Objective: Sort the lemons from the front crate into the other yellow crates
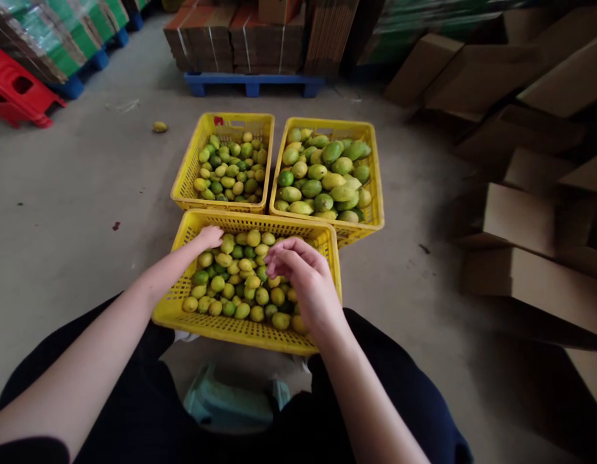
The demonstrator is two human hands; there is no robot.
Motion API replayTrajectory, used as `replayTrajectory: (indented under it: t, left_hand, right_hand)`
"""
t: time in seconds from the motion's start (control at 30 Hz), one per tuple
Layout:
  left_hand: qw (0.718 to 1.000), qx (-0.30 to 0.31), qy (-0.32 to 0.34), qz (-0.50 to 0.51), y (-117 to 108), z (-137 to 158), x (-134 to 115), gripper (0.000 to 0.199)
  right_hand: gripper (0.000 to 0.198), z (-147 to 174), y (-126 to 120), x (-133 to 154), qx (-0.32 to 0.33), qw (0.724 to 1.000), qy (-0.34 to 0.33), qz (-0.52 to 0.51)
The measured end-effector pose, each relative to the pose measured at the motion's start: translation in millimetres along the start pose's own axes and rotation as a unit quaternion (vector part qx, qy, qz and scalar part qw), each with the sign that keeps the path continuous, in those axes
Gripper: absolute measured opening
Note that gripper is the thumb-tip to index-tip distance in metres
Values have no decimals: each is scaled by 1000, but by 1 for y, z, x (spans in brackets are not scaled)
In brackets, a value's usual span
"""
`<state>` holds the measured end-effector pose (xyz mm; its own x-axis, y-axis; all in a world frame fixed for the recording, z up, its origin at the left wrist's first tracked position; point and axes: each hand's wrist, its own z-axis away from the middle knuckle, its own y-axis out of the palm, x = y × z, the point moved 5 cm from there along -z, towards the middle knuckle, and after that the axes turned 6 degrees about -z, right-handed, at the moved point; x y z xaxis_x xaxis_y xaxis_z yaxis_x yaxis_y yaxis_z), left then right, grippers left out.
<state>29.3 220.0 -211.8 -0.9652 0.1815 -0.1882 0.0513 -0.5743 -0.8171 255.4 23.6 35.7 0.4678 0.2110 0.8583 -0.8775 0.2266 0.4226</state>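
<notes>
A yellow plastic crate (245, 330) stands in front of my knees, holding many small yellow and green lemons (253, 281). My left hand (211, 236) reaches inside its far left corner, right beside a yellow-green lemon (227, 243). The fingers there look closed, and what they grip, if anything, is hidden. Over the crate's right half hovers my right hand (301, 267), its fingers curled in toward the thumb, with no fruit visible in it. It covers some of the lemons below.
Behind are two more yellow crates: the left crate (185, 169) with small lemons, the right crate (378, 193) with larger green-yellow ones. A loose lemon (160, 127) lies on the floor. Cardboard boxes (518, 216) crowd the right. A blue pallet (253, 82) and red stool (20, 90) stand farther off.
</notes>
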Motion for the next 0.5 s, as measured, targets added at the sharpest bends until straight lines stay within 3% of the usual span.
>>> replayTrajectory:
  t: [0.17, 0.37, 0.5]
  left_hand:
    - [997, -42, -31, -57, 4, 25, 18, 71]
    - [997, -46, -11, -55, -4, 33, 33, 66]
    - [998, -38, -20, -38, 1, 33, 31, 68]
  right_hand:
    - [13, 0, 4, -1, 2, 1000, 5, 15]
    - [13, 4, 8, 1, 12, 1000, -2, 4]
    - [12, 4, 11, 3, 19, 1000, -3, 7]
